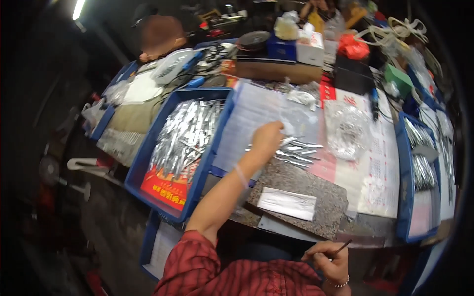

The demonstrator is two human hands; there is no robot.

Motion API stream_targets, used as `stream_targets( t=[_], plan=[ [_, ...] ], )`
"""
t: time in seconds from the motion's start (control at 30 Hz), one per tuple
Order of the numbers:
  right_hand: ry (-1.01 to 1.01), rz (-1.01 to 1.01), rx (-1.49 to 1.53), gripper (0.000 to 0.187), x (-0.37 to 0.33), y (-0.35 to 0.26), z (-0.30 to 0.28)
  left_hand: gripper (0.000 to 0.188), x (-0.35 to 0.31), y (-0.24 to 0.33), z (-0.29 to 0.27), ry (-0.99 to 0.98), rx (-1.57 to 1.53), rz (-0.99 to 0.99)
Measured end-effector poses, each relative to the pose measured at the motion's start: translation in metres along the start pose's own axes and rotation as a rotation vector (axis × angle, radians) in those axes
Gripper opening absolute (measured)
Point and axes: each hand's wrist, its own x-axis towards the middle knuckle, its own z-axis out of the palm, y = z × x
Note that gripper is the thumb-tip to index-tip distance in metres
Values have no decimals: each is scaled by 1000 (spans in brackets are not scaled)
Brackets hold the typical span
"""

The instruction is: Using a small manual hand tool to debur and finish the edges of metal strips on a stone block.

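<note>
My left hand (268, 139) reaches over a pile of thin shiny metal pieces (298, 152) on the bench. Its fingers are curled closed, and what they hold, if anything, is hidden behind the hand. Low at the right, near the bench's front edge, my right hand (330, 260) is closed round a thin dark stick (343, 246) whose end points up and to the right. Between the hands lies a speckled stone-like board (328, 207), with a folded white paper (287, 203) on it. A printed sheet (247, 111) lies partly under the pile.
Left of my arm stands a blue tray (132, 183) full of metal strips. Another blue tray (406, 217) with bundled pieces is at the right. A clear plastic bag (346, 130) rests right of the pile. Boxes (310, 49) and clutter line the back, where another person (160, 37) sits.
</note>
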Motion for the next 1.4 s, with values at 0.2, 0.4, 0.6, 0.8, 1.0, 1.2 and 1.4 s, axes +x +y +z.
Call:
stream_targets(
  t=[0.2, 0.4, 0.6, 0.8, 1.0, 1.2, 1.4],
  plan=[
    [-9, 141, -16, 13, -4, -1, 1, 10, 18, 29, 18, -304, 406, 114],
    [-87, 16, -222, 13, 3, -9, 21, 19, 3, 15, 5, -46, 183, 139],
    [313, -101, 78, 14, 3, -9, 22, 23, -62, 106, -68, 272, -525, 198],
    [286, -280, -114, 12, 17, 15, 16, 39, -174, 157, -90, -374, -1075, 32],
    [350, -161, 181, 16, 8, 12, 10, 24, -199, 154, -104, -340, -1387, -4],
    [-48, 244, 141, 12, 9, -3, 14, 24, -204, 128, -106, -336, -1260, 135],
    [420, -303, -624, 14, 81, -35, -63, 17, -220, 120, -112, -243, -1381, -122]
  ],
)
